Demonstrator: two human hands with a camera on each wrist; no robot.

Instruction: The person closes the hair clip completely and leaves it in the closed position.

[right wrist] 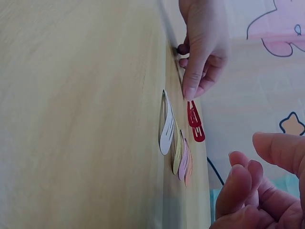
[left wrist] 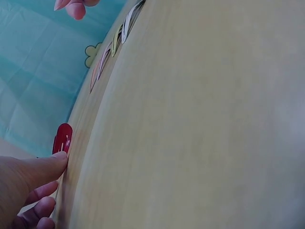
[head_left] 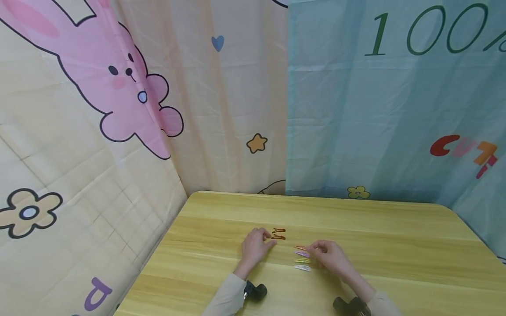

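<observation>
Two red-brown snap hair clips lie one beside the other; my left hand (head_left: pixel 254 249) pinches the end of the nearer red hair clip (head_left: pixel 279 237) between thumb and finger. In the left wrist view my thumb covers part of that clip. The farther red hair clip (head_left: pixel 279 230) lies just beyond. To the right, a column holds an orange hair clip (head_left: pixel 301 248), a purple one (head_left: pixel 302 254), a yellow one (head_left: pixel 302 260) and a white hair clip (head_left: pixel 302 267). Beside the orange clip hovers my right hand (head_left: pixel 330 258), fingers loosely bent and holding nothing (right wrist: pixel 267 191).
The clips lie on a wood-grain table (head_left: pixel 221 210) with rounded far corners. Behind it hang printed curtains, a cream one (head_left: pixel 233 96) and a blue-green one (head_left: pixel 336 109). Dark wrist cameras sit below both hands.
</observation>
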